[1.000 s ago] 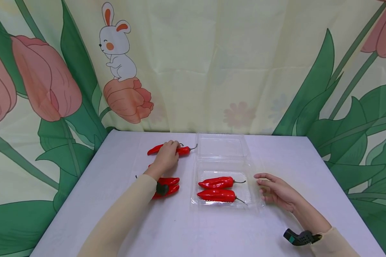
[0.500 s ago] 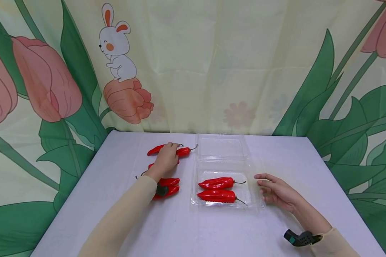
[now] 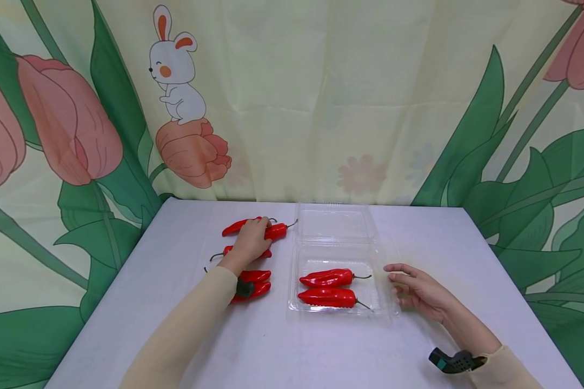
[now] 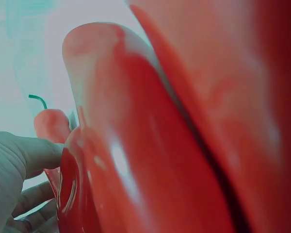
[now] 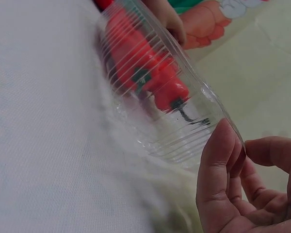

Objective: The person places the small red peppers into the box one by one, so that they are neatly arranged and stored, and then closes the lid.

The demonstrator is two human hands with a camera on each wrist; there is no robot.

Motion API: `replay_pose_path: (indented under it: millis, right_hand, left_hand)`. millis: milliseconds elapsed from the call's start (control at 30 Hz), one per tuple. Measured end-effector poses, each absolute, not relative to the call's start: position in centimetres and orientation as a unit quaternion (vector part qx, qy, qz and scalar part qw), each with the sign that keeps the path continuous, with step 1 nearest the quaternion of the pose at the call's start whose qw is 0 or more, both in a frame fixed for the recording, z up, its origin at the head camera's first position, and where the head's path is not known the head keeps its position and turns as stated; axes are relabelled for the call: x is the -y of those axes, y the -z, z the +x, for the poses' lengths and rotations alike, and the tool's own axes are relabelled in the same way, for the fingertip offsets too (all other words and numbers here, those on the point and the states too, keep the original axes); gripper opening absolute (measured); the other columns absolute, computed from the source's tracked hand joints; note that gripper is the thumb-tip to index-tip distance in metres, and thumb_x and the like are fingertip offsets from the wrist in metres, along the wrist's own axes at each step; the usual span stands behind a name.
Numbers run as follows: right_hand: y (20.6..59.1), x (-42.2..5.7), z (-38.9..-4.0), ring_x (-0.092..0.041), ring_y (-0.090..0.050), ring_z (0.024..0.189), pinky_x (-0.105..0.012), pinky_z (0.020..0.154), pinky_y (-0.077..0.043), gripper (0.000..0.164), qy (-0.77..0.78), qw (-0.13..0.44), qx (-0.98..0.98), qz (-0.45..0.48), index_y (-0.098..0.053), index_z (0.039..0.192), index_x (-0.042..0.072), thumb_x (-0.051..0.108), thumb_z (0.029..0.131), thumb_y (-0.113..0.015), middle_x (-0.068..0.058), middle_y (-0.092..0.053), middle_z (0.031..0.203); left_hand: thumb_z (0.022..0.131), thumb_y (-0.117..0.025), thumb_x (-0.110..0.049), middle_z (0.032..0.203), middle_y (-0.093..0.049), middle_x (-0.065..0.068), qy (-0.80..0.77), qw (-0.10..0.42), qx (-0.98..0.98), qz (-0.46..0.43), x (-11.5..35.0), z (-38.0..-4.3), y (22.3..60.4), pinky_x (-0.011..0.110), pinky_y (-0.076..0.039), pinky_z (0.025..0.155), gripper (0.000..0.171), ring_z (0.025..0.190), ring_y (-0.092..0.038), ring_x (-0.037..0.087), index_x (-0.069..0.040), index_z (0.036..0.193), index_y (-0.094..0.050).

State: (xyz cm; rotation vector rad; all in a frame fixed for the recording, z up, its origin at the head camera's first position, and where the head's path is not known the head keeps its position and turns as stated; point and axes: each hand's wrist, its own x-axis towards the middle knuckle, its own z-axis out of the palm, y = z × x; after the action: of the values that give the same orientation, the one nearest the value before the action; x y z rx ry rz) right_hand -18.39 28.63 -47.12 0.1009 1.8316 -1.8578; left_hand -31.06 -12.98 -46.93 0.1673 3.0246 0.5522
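At the far left of the table, my left hand [image 3: 250, 240] grips a red chili pepper [image 3: 276, 232] whose stem points right. In the left wrist view, thumb and fingers lie on either side of that pepper [image 4: 53, 127], and closer peppers [image 4: 121, 121] fill the foreground. Another red pepper [image 3: 234, 227] lies just beyond the hand. A clear plastic clamshell box [image 3: 294, 307] stands open, lid laid back, holding two peppers [image 3: 327, 297] side by side. My right hand [image 3: 420, 289] is at its right side; the right wrist view shows thumb and fingers pinching the rim [image 5: 203, 90].
Under my left forearm lie two more peppers [image 3: 260, 290], partly covered by the wrist camera [image 3: 245, 288]. One pepper [image 3: 227, 250] lies partly behind the left hand. A printed curtain [image 3: 292, 108] rises behind the white table [image 3: 282, 351].
The gripped pepper and my left hand have shifted very slightly, and more of the pepper behind that hand shows. My right hand and the box stay in place.
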Motion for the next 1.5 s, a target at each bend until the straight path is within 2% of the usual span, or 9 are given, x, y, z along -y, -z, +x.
replay_pose_path:
  millis: [167, 433, 700, 1200, 1500]
  right_hand:
    - [47.1, -28.7, -18.3, -0.01, -0.062, 0.081, -0.023, 0.072, -0.059, 0.035, 0.687, 0.263, -0.677, 0.037, -0.051, 0.14, 0.011, 0.025, 0.108, -0.055, -0.003, -0.055, 0.112]
    - [46.9, -28.5, -18.4, -0.011, -0.062, 0.082, -0.023, 0.072, -0.059, 0.04, 0.684, 0.263, -0.679, 0.042, -0.049, 0.142, 0.009, 0.026, 0.107, -0.057, -0.004, -0.054, 0.113]
    - [46.8, -28.2, -18.4, -0.011, -0.061, 0.081, -0.023, 0.071, -0.06, 0.042, 0.674, 0.255, -0.691, 0.053, -0.047, 0.144, 0.006, 0.025, 0.108, -0.056, -0.006, -0.052, 0.115]
    - [46.8, -28.4, -18.4, -0.011, -0.062, 0.081, -0.023, 0.072, -0.06, 0.041, 0.673, 0.257, -0.691, 0.05, -0.048, 0.143, 0.007, 0.026, 0.107, -0.057, -0.006, -0.053, 0.114]
    - [46.9, -28.3, -18.4, -0.011, -0.062, 0.081, -0.024, 0.071, -0.06, 0.044, 0.673, 0.256, -0.691, 0.059, -0.047, 0.144, 0.007, 0.027, 0.107, -0.058, -0.004, -0.053, 0.113]
  left_hand:
    - [0.08, -0.089, -0.017, 0.127, -0.063, 0.011, -0.177, 0.035, -0.982, 0.054, 13.0, -31.1, 46.8, 0.046, -0.061, 0.089, 0.065, 0.119, -0.054, 0.03, -0.013, 0.136, -0.056]
    - [0.082, -0.088, -0.016, 0.119, -0.063, 0.009, -0.198, 0.04, -0.978, 0.051, 13.6, -30.9, 46.7, 0.042, -0.061, 0.089, 0.058, 0.107, -0.059, 0.024, -0.013, 0.132, -0.057]
    - [0.087, -0.083, -0.014, 0.118, -0.063, 0.011, -0.201, 0.036, -0.978, 0.051, 13.8, -30.5, 46.0, 0.041, -0.06, 0.092, 0.051, 0.105, -0.06, 0.025, -0.009, 0.131, -0.058]
    - [0.087, -0.083, -0.015, 0.122, -0.063, 0.013, -0.206, 0.024, -0.977, 0.052, 14.4, -29.9, 45.6, 0.044, -0.061, 0.091, 0.055, 0.105, -0.062, 0.026, -0.01, 0.135, -0.056]
    - [0.087, -0.083, -0.015, 0.119, -0.063, 0.013, -0.205, -0.001, -0.977, 0.062, 14.4, -29.5, 45.2, 0.043, -0.062, 0.09, 0.053, 0.102, -0.063, 0.026, -0.01, 0.133, -0.056]
